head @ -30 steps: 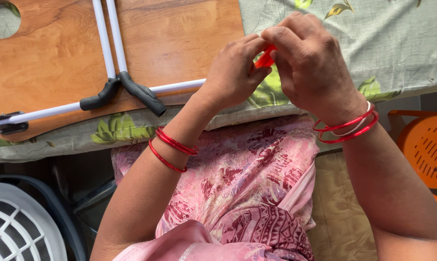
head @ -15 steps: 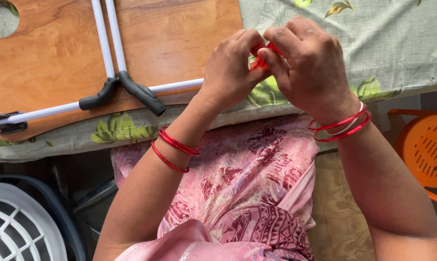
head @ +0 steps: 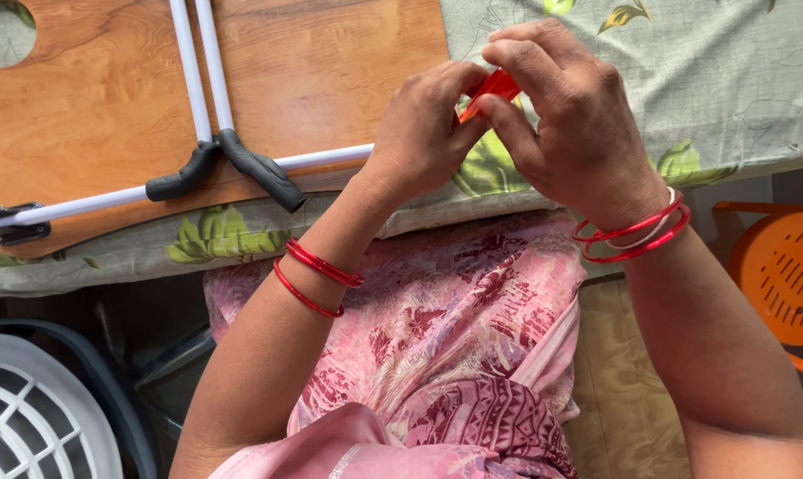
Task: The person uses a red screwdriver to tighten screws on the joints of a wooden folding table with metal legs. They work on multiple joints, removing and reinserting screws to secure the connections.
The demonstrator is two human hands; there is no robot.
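**Two hands close on a small red piece above a leaf-print cloth**

While a white slatted basket (head: 29, 417) sits low at the far left, an upturned wooden folding board (head: 109, 106) with white tube legs (head: 193, 71) and black joints lies on the grey-green, leaf-printed cloth (head: 730, 80) covering the bed-like surface. Moving right, the left hand (head: 419, 133), red bangles (head: 317, 275) on its wrist, pinches one end of a small red object (head: 495, 87). The right hand (head: 570, 124), wearing red and white bangles (head: 632, 232), curls over the other end, fingers bent tight. Both hands therefore grasp the same piece, held just above the cloth at the edge nearest the seated person, whose pink patterned garment (head: 455, 355) fills the foreground. Most of the object is hidden by fingers; what shows looks thin, glossy and light, probably rigid plastic, so it may slip or snap under a hard squeeze and seems best held by its ends with fingertips. An orange perforated plastic stool or basket (head: 783, 275) stands at the far right. No packages, labels or signs are visible.
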